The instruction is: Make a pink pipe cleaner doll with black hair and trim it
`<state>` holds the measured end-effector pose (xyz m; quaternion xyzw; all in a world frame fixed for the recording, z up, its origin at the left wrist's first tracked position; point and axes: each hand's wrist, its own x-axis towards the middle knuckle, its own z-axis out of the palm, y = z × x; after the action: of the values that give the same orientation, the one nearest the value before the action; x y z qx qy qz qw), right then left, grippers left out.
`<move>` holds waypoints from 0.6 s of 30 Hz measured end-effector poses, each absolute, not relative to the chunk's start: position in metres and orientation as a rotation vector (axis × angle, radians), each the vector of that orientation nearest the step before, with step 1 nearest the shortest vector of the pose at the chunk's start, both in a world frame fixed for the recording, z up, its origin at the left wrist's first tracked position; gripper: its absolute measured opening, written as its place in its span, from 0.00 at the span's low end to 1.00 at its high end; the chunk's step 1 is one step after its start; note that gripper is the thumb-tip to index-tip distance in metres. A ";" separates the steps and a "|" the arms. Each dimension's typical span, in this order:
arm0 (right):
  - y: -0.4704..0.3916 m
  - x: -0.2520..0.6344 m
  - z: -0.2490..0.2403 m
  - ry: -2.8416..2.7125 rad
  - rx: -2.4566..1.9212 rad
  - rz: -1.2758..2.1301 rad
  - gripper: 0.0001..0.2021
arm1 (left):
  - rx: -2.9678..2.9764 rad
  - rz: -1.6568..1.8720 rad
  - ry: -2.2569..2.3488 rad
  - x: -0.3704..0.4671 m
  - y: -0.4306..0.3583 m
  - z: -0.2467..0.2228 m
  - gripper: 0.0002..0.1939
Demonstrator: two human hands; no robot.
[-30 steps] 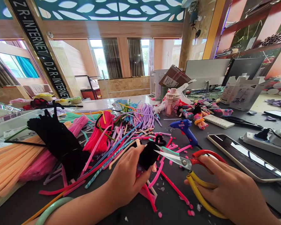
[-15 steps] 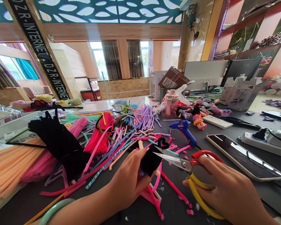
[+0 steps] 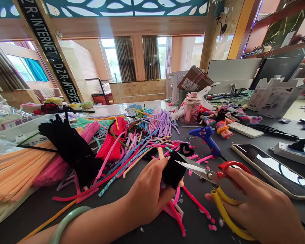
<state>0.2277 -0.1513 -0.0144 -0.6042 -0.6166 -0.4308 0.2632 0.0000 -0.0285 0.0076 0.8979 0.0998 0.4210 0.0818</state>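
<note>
My left hand [image 3: 148, 191] is closed around a pipe-cleaner doll with a black fuzzy back [image 3: 175, 170]; short peach stubs stick out above and below it, and its front is hidden. In my right hand [image 3: 259, 200] is a pair of scissors [image 3: 210, 175] with one red and one yellow handle, fingers through the loops. Its blades are parted and their tips lie at the upper right edge of the black part. Just behind the blades a black curl of pipe cleaner [image 3: 186, 149] shows; whether it joins the doll I cannot tell.
A blue glue gun [image 3: 205, 138] lies behind the scissors, and a phone [image 3: 274, 169] to the right. Bundles of black [image 3: 71, 149], red [image 3: 114, 140] and peach pipe cleaners [image 3: 17, 173] cover the left side. Farther back stand a pink bottle [image 3: 191, 108] and several small dolls [image 3: 223, 125].
The whole view has shifted, so both hands appear a little farther right. The doll and the scissors keep nearly the same position to each other, the blades still parted.
</note>
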 end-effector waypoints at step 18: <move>-0.152 0.227 -0.010 -1.663 -1.594 -1.272 0.15 | 2.617 1.279 0.228 -0.005 -0.029 0.002 0.21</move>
<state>0.2269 -0.1525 -0.0098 -0.5861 -0.6115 -0.4677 0.2525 -0.0047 -0.0292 0.0020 0.8903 0.0775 0.4351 0.1095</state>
